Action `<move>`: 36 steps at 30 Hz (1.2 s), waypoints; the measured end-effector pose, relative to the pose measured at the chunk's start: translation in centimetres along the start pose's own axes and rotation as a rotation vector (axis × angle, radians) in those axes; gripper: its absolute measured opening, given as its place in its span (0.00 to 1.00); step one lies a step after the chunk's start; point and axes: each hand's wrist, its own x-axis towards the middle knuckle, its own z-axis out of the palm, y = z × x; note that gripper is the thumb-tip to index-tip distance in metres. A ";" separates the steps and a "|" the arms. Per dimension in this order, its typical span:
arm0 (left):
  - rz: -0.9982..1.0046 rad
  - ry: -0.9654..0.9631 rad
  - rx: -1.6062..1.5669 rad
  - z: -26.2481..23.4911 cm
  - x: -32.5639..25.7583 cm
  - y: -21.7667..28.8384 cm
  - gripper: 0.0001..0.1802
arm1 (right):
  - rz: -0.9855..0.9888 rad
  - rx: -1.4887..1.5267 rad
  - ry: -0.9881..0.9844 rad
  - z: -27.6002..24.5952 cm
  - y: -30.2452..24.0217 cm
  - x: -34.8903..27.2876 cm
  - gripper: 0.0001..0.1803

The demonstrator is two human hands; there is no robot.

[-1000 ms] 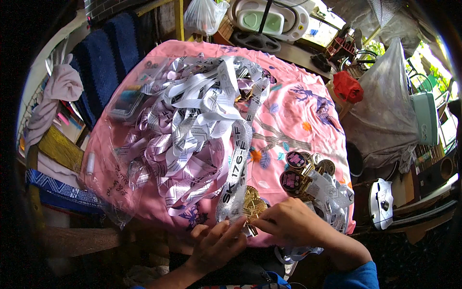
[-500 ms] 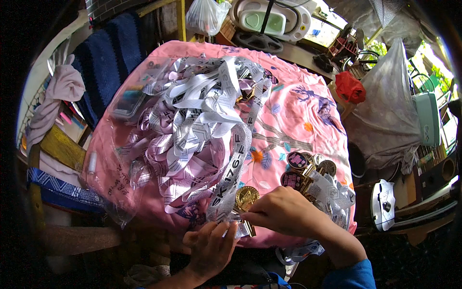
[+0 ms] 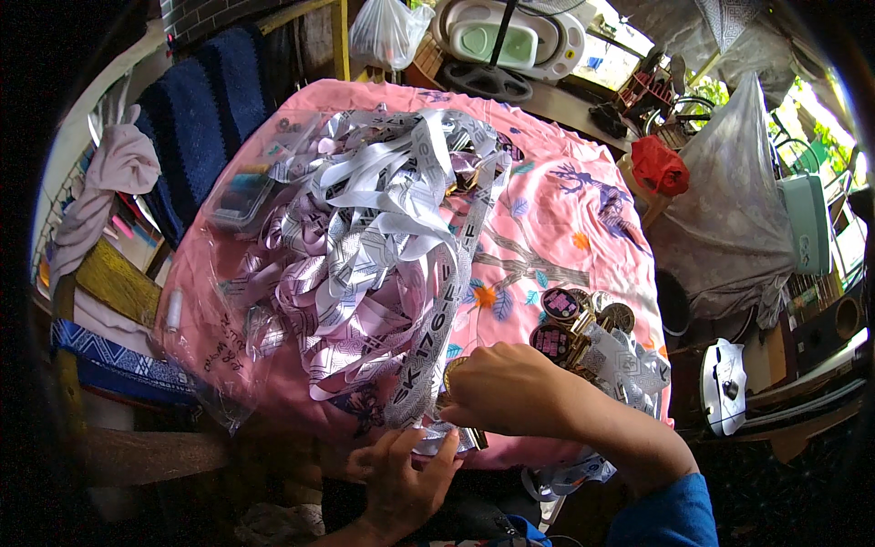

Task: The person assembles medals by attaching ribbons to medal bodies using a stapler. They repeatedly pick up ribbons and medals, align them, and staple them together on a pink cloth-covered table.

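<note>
- the right hand (image 3: 510, 387) comes in from about 4 o'clock and sits at the near edge of the pink flowered cloth (image 3: 565, 210) that covers the surface; its grip is closed around a gold medal (image 3: 451, 376), whose rim shows at the hand's 9 o'clock side.
- the left hand (image 3: 401, 479) lies at 6 o'clock, just below the right one, fingers bent up and pinching the lower end of a white printed ribbon (image 3: 437, 319) beside the medal.
- that ribbon runs from the hands toward 12 o'clock into a big heap of white ribbons (image 3: 365, 228) spread over the cloth's centre and 10 o'clock part, partly on a clear plastic bag (image 3: 228, 337).
- at 3 o'clock of the right hand, close by, lies a small pile of medals with dark round faces (image 3: 570, 324), ribbons attached.
- a white plastic tub (image 3: 506, 36) stands at 12 o'clock, well apart.
</note>
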 end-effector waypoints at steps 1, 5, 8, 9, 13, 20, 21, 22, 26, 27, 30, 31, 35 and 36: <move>0.012 0.001 -0.011 0.2 -0.2 -0.1 0.27 | -0.008 -0.002 0.000 0.0 0.1 0.1 0.22; 0.022 0.030 -0.039 -0.1 0.3 0.0 0.27 | -0.050 -0.083 -0.014 -1.1 0.4 0.4 0.23; 0.014 -0.011 0.103 -2.0 1.7 0.2 0.25 | 0.017 -0.060 -0.068 -2.3 0.7 -0.3 0.24; -0.009 -0.020 0.060 -2.2 2.1 0.1 0.24 | 0.053 -0.018 -0.079 -2.5 1.1 -0.8 0.24; -0.091 -0.043 0.006 -3.0 4.0 -0.3 0.18 | 0.162 0.358 0.264 -0.2 2.8 -2.5 0.24; -0.186 0.022 -0.141 -2.4 6.7 -0.2 0.11 | 0.082 0.210 0.510 10.3 3.7 -5.4 0.45; -0.175 0.055 -0.169 -2.1 7.0 -0.2 0.10 | 0.072 0.171 0.571 11.0 3.6 -5.8 0.43; -0.164 0.088 -0.198 -1.8 7.4 -0.3 0.10 | 0.062 0.131 0.632 11.6 3.5 -6.2 0.42; -0.264 0.108 -0.386 -0.9 8.9 -0.1 0.14 | 0.101 0.136 0.681 12.8 3.4 -8.0 0.39; -0.193 0.174 -0.426 -0.3 9.2 -0.2 0.17 | 0.088 0.178 0.725 13.1 3.3 -8.1 0.37; -0.313 0.148 -0.656 -0.1 9.6 -0.1 0.17 | 0.217 0.486 0.802 10.5 1.1 -8.2 0.23; -0.416 0.071 -0.792 0.4 9.4 -0.6 0.18 | 0.263 0.492 0.802 9.8 1.0 -8.4 0.20; -0.363 0.059 -1.017 1.0 9.7 -1.9 0.20 | 0.288 0.685 0.749 7.5 0.8 -7.5 0.16; -0.364 0.057 -1.046 1.0 9.8 -2.0 0.21 | 0.259 0.708 0.741 7.1 1.0 -7.1 0.16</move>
